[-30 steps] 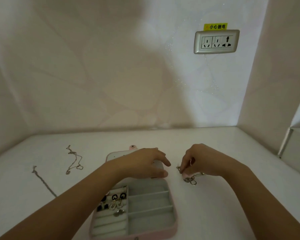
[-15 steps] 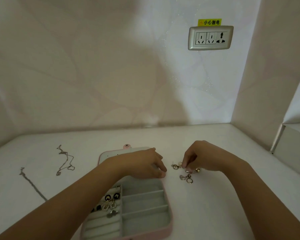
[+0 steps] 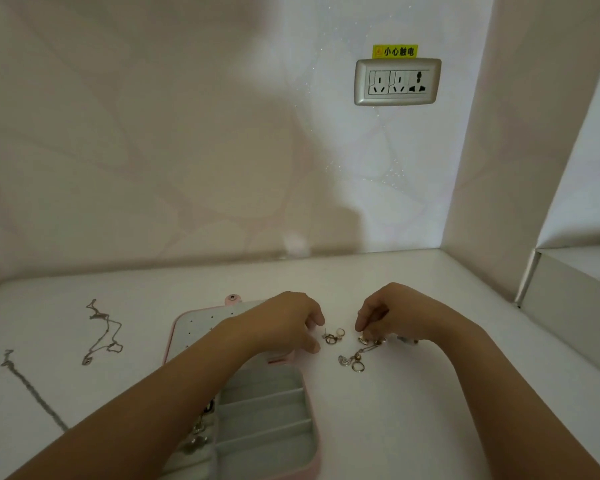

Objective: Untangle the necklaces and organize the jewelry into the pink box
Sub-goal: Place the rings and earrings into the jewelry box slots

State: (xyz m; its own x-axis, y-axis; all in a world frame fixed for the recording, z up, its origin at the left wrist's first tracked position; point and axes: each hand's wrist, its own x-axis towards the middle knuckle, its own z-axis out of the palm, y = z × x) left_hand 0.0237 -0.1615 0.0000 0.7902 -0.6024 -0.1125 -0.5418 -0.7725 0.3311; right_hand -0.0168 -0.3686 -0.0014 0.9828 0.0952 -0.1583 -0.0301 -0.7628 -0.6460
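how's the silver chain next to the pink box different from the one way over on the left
The thin silver chain nearest the pink jewelry box lies bunched in kinks and loops; the far-left silver chain runs in a nearly straight line. The kinked one shows whole; the straight one's near end disappears behind the left forearm. Both lie on the white tabletop, outside the box.

A silver wall socket (image 3: pixel 397 82) sits under a yellow label (image 3: pixel 395 51)

Shiny metal earrings (image 3: pixel 352 355) and chains (image 3: pixel 103 332); matt grey felt-like lining in the pink box (image 3: pixel 312 427).
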